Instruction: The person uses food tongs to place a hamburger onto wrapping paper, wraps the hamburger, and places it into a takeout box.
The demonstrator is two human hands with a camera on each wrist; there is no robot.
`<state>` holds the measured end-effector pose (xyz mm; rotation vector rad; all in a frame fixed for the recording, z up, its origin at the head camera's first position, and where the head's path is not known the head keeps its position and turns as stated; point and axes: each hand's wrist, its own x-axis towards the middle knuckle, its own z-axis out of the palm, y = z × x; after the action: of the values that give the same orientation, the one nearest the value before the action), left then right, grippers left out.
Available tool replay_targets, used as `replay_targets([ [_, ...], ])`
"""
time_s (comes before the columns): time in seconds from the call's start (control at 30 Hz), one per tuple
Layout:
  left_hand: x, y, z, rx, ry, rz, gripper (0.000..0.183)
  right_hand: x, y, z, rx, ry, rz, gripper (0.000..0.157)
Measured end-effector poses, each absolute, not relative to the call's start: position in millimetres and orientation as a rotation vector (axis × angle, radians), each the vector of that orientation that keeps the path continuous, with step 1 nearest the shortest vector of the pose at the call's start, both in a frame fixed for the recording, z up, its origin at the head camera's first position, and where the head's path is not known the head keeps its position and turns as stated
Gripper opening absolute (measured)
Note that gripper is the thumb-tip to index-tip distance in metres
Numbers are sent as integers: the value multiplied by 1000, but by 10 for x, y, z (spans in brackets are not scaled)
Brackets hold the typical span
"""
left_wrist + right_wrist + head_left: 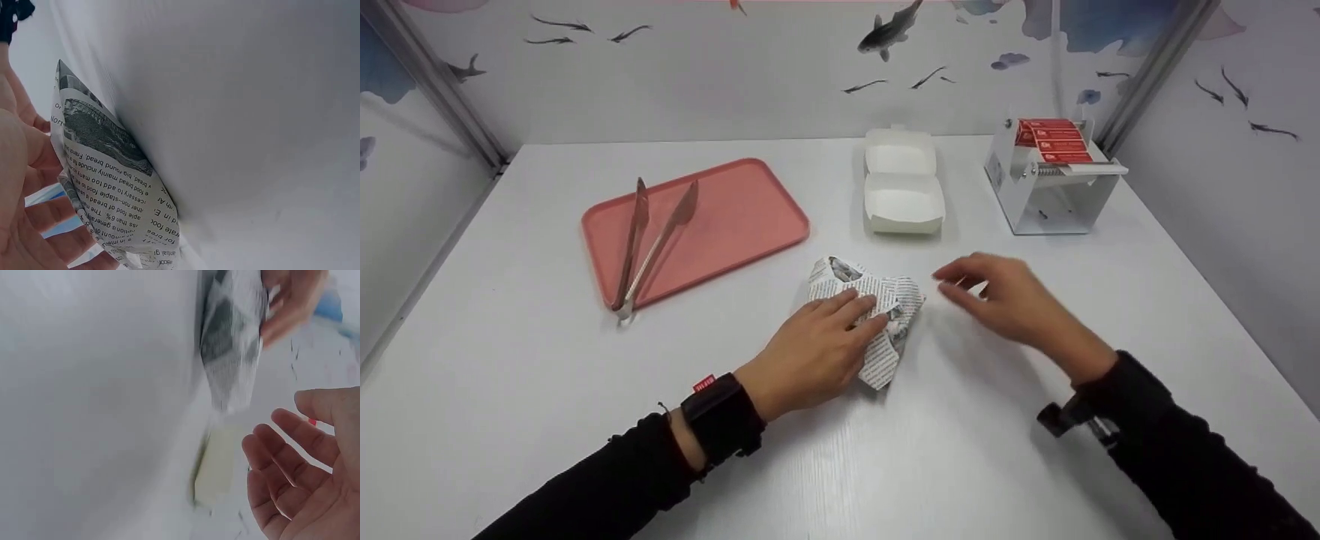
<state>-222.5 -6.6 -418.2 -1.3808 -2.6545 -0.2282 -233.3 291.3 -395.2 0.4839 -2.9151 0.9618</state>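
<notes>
A parcel wrapped in newsprint-patterned paper (877, 360) lies on the white table in the middle of the head view. My left hand (817, 349) rests on top of it, fingers laid straight across the folded paper. In the left wrist view the printed side of the parcel (112, 174) bulges beneath those fingers; its contents are hidden. Off to the parcel's right, my right hand (1005, 300) hovers over the table with thumb and fingers apart. The right wrist view shows this hand (304, 467) with loosely bent fingers and nothing in it.
A pink tray (735, 217) stands at the back left, with metal tongs (641, 255) lying across it and over its near edge. Behind the parcel is an open white clamshell box (904, 199). A label dispenser (1054, 184) with red stickers stands at the back right.
</notes>
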Motion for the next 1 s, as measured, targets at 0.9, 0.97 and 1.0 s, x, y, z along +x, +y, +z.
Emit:
replay_targets([
  [0.9, -2221, -90, -4237, -1397, -2586, -240, 41, -3144, 4322, -3980, -218, -2440, 316, 30],
  [0.97, -2235, -96, -4230, -1393, -2587, -235, 41, -3134, 4308, -3993, -155, -2428, 277, 29],
  [1.0, -2242, -101, -4226, -1391, -2586, -232, 41, -3125, 4297, -3999, -121, -2424, 257, 28],
])
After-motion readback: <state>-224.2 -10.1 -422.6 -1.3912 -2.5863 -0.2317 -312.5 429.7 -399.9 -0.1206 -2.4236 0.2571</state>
